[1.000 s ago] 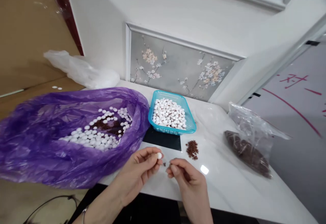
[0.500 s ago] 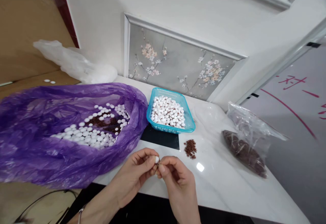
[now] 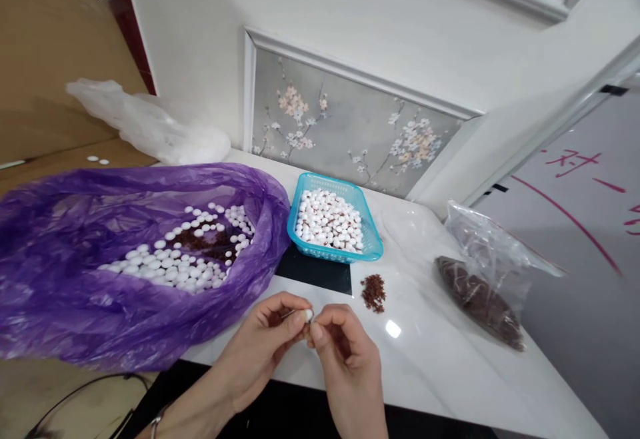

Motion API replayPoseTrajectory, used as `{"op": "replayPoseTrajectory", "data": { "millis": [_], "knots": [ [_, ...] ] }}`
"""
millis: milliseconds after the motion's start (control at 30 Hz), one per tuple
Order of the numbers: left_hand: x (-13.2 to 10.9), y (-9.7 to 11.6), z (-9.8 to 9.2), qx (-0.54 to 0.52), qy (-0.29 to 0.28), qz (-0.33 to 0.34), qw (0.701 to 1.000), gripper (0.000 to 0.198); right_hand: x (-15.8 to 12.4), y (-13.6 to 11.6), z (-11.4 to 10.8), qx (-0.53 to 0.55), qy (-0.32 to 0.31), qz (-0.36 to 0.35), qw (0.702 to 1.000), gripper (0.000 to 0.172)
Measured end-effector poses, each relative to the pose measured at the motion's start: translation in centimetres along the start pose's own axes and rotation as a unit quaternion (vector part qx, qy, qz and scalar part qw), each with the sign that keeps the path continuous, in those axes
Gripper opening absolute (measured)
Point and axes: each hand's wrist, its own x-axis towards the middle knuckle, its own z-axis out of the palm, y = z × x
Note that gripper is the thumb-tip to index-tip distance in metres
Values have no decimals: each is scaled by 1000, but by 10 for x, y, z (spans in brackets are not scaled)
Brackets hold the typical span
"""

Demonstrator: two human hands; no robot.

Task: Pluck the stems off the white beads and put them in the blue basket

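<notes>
Standing at the far left is brown cardboard (image 3: 55, 72), with two small white pieces (image 3: 98, 160) on its lower part. Nearer, an open purple bag (image 3: 50, 272) spreads across the left side; it contains many white balls (image 3: 173, 269) and loose brown material (image 3: 200, 240). A crumpled white plastic bag (image 3: 175, 139) lies behind it.

Near centre, the left hand (image 3: 267, 342) is clamped on a single white ball (image 3: 309, 315) between thumb and fingers — held over the near part of the white table (image 3: 440, 366). A bracelet (image 3: 155, 420) is on that wrist. A blue basket (image 3: 374, 246), part-filled with white balls showing brown bits among them, sits beyond the hands, beside a black rectangle (image 3: 315, 274). The right hand (image 3: 350, 362) has thumb and forefinger together at the ball's right side; whether anything lies between them is too small to tell.

Farther right, a small brown pile (image 3: 373, 293) rests on the table, then a clear bag (image 3: 490, 252) with brown contents — slumped near a whiteboard (image 3: 575, 226) bearing red marks.
</notes>
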Motion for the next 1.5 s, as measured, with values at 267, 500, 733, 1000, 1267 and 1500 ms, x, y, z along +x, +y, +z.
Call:
{"op": "replayPoseTrajectory", "data": {
  "millis": [267,500,733,1000,1267,1500],
  "knots": [
    [-1,-3,-2,13,52,12,998,10,0,0,2,-15,16,5,1000,13],
    [-2,-3,0,35,55,26,998,9,2,0,4,6,32,54,998,13],
    [-2,1,1,-15,41,-33,999,12,9,7,-18,12,30,78,996,13],
    [0,2,0,-36,63,-18,997,19,11,22,-24,-262,-19,-10,965,16],
    [-3,-3,-5,6,39,16,999,9,8,30,-13,-384,-12,-40,922,19],
    [26,21,36,9,85,104,991,23,4,37,-11,-409,7,-90,908,19]
  ]
}}
